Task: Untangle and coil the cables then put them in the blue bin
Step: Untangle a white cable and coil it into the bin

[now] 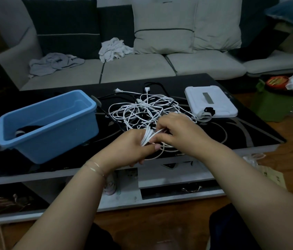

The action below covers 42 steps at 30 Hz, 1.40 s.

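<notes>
Left hand grip closed round small white coil, thumb pinning loops. Right hand grip pinching strand feeding coil, fingers curled.

Risks: free end trails into white cable tangle on counter; pulling hard likely tightens knots or drags whole heap toward edge. Loops may spring loose if thumb lifts.

Blue bin at left on counter, open; dark object inside at near-left corner, possibly coiled black cable, too dim to tell. No white cable inside.
</notes>
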{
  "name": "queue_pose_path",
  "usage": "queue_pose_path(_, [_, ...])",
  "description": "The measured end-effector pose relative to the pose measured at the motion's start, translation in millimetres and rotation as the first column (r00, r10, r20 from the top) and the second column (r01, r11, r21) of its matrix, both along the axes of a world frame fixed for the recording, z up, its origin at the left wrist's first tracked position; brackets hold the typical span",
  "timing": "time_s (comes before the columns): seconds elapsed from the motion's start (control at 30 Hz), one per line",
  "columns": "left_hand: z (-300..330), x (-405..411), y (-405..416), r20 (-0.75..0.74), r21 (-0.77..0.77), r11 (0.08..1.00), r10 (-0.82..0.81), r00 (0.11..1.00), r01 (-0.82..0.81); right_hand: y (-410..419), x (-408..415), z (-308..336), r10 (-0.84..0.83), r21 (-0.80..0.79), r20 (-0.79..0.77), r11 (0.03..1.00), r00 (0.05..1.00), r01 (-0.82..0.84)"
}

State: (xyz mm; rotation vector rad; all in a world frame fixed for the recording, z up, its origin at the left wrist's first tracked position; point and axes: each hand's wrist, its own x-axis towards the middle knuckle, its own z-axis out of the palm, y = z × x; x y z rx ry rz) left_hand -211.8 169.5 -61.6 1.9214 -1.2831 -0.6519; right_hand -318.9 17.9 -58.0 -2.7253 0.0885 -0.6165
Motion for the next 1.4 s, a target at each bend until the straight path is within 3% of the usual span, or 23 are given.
queue_pose_path(0.13, [-0.3, -1.5, 5.1, -0.120, -0.031, 1.000, -0.001, 0.993, -0.003, -21.4, 0.6, -1.2, -0.079, 0.017, -0.016, 0.997, 0.997, 0.079])
queue_pose_path(0.33, [10.8, -5.3, 10.7, -0.295, -0.147, 0.984, -0.143, 0.945, 0.103, -22.8, 7.0, -11.3, -0.145, 0.221, -0.049, 0.963, 0.988, 0.153])
queue_pose_path(0.5, [10.9, 0.1, 12.2, -0.345, -0.118, 0.977, -0.207, 0.916, 0.177, -15.5, 10.8, -14.6, -0.166, 0.379, 0.014, 0.913, 0.986, 0.148])
queue_pose_path(0.6, [9.2, 1.7, 13.9, -0.362, -0.087, 0.971, -0.237, 0.901, 0.221, -6.8, 11.8, -12.8, -0.182, 0.475, 0.217, 0.878, 0.959, 0.059])
queue_pose_path(0.67, [9.0, 2.7, 14.8, -0.361, -0.074, 0.972, -0.236, 0.902, 0.225, -0.2, 9.8, -8.7, -0.208, 0.491, 0.421, 0.870, 0.883, -0.029])
queue_pose_path(0.73, [7.9, 4.4, 14.7, -0.335, -0.053, 0.978, -0.209, 0.919, 0.203, 3.0, 8.4, -4.9, -0.209, 0.398, 0.593, 0.915, 0.778, -0.058])
queue_pose_path(0.83, [4.9, 6.5, 14.9, -0.343, -0.051, 0.986, -0.165, 0.925, 0.157, 1.0, 6.0, 0.5, -0.203, 0.225, 0.684, 0.972, 0.700, 0.061])
queue_pose_path(0.93, [4.8, 12.1, 19.3, -0.483, -0.126, 0.978, -0.209, 0.851, 0.169, -3.7, 4.2, 3.5, -0.287, 0.206, 0.636, 0.958, 0.716, 0.201])
queue_pose_path(1.0, [6.9, 17.1, 23.1, -0.595, -0.237, 0.951, -0.305, 0.743, 0.201, -9.2, 3.3, 4.7, -0.342, 0.347, 0.500, 0.921, 0.796, 0.177])
queue_pose_path(1.07, [8.5, 21.8, 25.7, -0.678, -0.364, 0.907, -0.414, 0.607, 0.212, -12.9, 2.0, 5.2, -0.290, 0.498, 0.310, 0.861, 0.905, 0.105])
queue_pose_path(1.17, [10.7, 26.2, 26.7, -0.731, -0.486, 0.854, -0.512, 0.450, 0.183, -11.0, 3.3, -1.8, -0.215, 0.396, 0.213, 0.911, 0.953, 0.117])
queue_pose_path(1.3, [10.5, 23.5, 22.4, -0.758, -0.547, 0.833, -0.533, 0.377, 0.077, -3.0, 11.4, -12.7, -0.202, 0.344, 0.081, 0.925, 0.976, 0.163])
queue_pose_path(1.4, [9.3, 20.2, 17.2, -0.785, -0.524, 0.850, -0.460, 0.415, -0.048, 0.3, 15.6, -16.5, -0.195, 0.326, 0.036, 0.929, 0.980, 0.173])
